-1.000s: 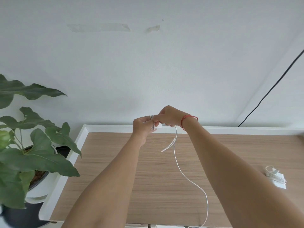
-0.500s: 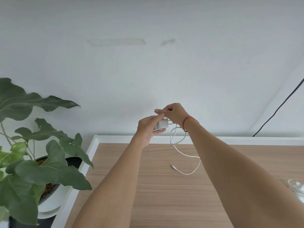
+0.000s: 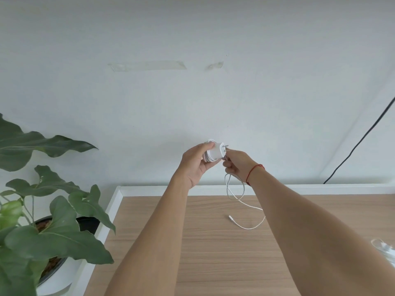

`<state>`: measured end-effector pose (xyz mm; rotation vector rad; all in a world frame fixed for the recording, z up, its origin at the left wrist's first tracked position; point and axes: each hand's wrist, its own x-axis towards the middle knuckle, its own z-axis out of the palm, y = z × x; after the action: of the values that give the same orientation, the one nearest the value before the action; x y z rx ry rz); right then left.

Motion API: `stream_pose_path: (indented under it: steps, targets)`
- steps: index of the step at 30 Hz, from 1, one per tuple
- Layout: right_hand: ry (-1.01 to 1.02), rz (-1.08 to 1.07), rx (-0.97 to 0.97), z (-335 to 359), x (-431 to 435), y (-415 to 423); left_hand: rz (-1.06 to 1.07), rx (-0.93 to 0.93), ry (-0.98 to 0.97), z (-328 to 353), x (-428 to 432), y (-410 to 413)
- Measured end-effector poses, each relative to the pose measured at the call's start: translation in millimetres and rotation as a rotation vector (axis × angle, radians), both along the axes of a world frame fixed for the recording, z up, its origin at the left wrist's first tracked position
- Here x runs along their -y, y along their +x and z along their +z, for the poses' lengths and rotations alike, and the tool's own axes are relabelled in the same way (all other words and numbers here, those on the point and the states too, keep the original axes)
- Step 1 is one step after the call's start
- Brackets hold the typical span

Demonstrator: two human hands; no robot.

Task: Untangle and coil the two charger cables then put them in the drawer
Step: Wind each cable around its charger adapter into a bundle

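Holding white charger point(image 3: 215, 154), cable point(image 3: 231, 217) partly wound, tail dangling.

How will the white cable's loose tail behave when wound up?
Likely floppy: the white cable hangs from the right hand in slack loops over the desk. Thin, so probably light; its connector tip should swing when lifted. Turns on the charger plug may spring loose unless the left hand grips them.

Left hand point(image 3: 196, 165) raised, gripping; right hand point(image 3: 237, 165) pinching just beside.
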<state>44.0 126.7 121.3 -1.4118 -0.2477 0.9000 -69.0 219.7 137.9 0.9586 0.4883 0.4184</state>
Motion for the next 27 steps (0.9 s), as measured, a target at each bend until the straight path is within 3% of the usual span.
stream_pose_path:
  steps: [6,12,15,22,27]
  targets:
    - [-0.263,0.123,0.289,2,-16,-21,0.257,-0.070,0.117,0,0,16]
    - [-0.528,0.651,0.612,44,-23,-21,0.368,-0.174,0.396,-2,-7,10]
    - [-0.560,0.778,0.711,72,-20,-22,0.318,-0.200,0.531,-1,-13,3]
    - [-0.486,0.635,1.018,115,-17,-11,0.291,-0.192,0.448,8,-17,2]
    - [-0.306,0.482,0.983,106,-15,-5,0.220,-0.090,0.214,14,-12,1]
